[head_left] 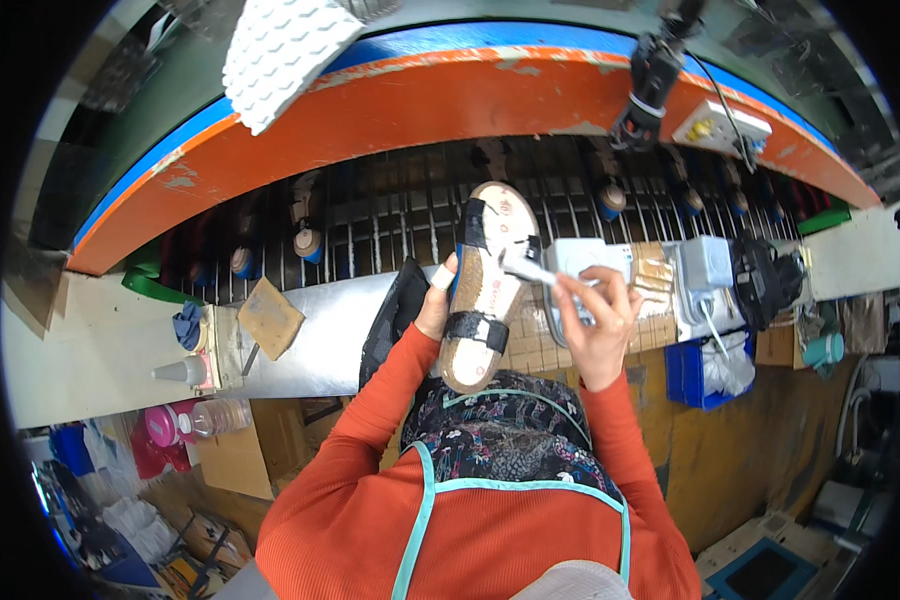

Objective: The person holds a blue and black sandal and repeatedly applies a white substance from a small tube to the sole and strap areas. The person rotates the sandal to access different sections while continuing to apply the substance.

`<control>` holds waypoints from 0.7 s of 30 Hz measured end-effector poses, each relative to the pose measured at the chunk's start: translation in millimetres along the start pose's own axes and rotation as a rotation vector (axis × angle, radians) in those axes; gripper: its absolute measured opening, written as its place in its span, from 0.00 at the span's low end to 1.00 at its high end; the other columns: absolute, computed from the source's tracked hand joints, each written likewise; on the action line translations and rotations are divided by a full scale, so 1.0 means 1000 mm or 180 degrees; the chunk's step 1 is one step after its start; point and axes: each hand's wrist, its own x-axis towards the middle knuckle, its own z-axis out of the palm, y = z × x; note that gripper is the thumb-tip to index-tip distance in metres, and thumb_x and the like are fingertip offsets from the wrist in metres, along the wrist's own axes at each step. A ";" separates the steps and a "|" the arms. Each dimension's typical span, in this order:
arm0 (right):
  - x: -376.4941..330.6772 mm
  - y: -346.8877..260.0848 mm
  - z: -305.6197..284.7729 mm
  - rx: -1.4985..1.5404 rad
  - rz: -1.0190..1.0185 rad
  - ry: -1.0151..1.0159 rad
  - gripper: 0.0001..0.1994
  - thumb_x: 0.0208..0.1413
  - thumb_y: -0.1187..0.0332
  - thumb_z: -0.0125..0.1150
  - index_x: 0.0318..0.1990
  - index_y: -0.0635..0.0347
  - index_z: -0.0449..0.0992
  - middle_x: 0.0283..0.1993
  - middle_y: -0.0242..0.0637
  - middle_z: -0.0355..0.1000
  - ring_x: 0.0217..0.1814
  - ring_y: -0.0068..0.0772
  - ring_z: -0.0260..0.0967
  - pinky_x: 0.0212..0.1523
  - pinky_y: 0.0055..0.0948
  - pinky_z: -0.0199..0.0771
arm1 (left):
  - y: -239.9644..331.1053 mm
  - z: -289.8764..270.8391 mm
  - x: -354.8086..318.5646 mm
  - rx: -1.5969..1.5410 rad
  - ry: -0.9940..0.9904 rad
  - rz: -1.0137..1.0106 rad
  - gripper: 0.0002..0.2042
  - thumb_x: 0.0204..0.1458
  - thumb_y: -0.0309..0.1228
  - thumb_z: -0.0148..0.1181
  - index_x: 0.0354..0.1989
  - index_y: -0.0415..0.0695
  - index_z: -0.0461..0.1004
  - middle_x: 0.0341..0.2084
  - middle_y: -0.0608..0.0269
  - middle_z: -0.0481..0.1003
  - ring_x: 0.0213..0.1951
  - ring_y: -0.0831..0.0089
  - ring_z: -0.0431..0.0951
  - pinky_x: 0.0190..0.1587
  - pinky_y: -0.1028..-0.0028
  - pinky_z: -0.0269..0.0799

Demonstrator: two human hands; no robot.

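Sandal (482,290) between both hands in the head view, a white brush-like tool (532,271) at its insole.
The sandal is held up in front of the person's floral apron (500,425), its pale insole in view and black straps crossing its upper and lower parts. On its left edge, the left hand (437,306) grips it, the thumb wearing a white covering. To its right, the right hand (600,318) pinches the tool's handle between thumb and fingers, the tip reaching the insole near the upper strap; whether it touches cannot be told. Just left of the sandal lies black mesh material (395,320), and farther left a tan square pad (270,318). Right of it stands a grey tray (576,252); farther right, a blue bin (685,375). Beyond it runs a rack of metal bars (405,232) carrying other shoes (308,243), below an orange beam (420,110).
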 end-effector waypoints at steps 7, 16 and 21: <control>-0.013 0.036 0.044 0.2273 0.1704 -0.0856 0.06 0.50 0.74 0.68 0.37 0.61 0.83 0.37 0.32 0.70 0.39 0.22 0.68 0.38 0.21 0.68 | 0.033 -0.093 0.050 -0.0817 0.0584 -0.0055 0.32 0.55 0.63 0.44 0.49 0.45 0.70 0.39 0.55 0.75 0.34 0.59 0.77 0.38 0.61 0.74; 0.012 0.078 0.130 0.2672 0.2356 -0.1225 0.08 0.56 0.68 0.63 0.37 0.65 0.80 0.31 0.28 0.72 0.34 0.17 0.69 0.35 0.19 0.66 | 0.083 -0.228 0.162 -0.1960 0.1449 0.0478 0.31 0.56 0.62 0.36 0.49 0.45 0.68 0.40 0.52 0.74 0.40 0.57 0.76 0.46 0.55 0.68; 0.035 0.107 0.192 0.0768 0.2170 -0.1559 0.25 0.62 0.48 0.47 0.40 0.66 0.77 0.40 0.52 0.73 0.42 0.47 0.69 0.46 0.37 0.66 | 0.093 -0.237 0.161 -0.2258 0.1460 0.0332 0.31 0.55 0.61 0.36 0.47 0.47 0.70 0.41 0.52 0.76 0.42 0.58 0.76 0.44 0.59 0.66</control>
